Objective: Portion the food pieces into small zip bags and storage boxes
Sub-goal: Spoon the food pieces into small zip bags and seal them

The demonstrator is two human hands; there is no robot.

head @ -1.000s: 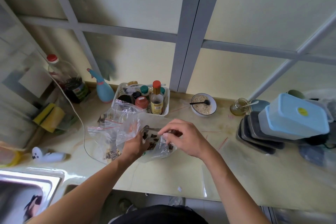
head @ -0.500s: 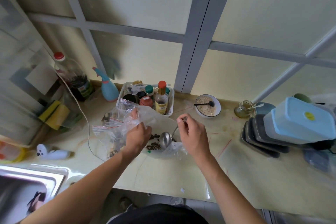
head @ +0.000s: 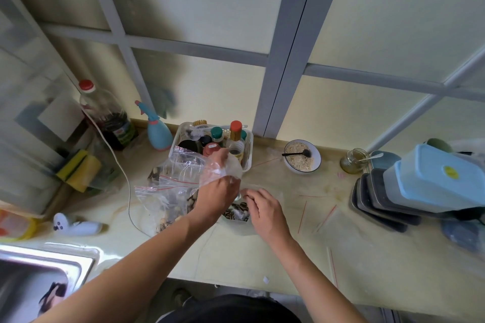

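A pale yellow counter [head: 288, 252] ran below a frosted window with grey bars, a steel sink [head: 39, 278] cut off at the lower left corner.

From the head camera, the left hand [head: 217, 191] gripped a clear zip bag [head: 220, 168], fingers curled round its crumpled plastic and holding it up. The right hand [head: 265, 210] sat just beside it with fingers bent downward over a small container of dark seeds [head: 236, 212]; a glint of metal showed between the hands, but what the right fingers held could not be made out.

More red-striped zip bags [head: 168, 186] lay heaped to the left, their contents blurred. A stack of storage boxes [head: 430, 186] stood at the right edge, the top blue lid bearing a yellow sticker too small to read. The labels on the bottles in the white basket [head: 248, 160] and on the big dark bottle [head: 110, 118] were illegible. A bowl of oats [head: 301, 157] held a dark spoon.
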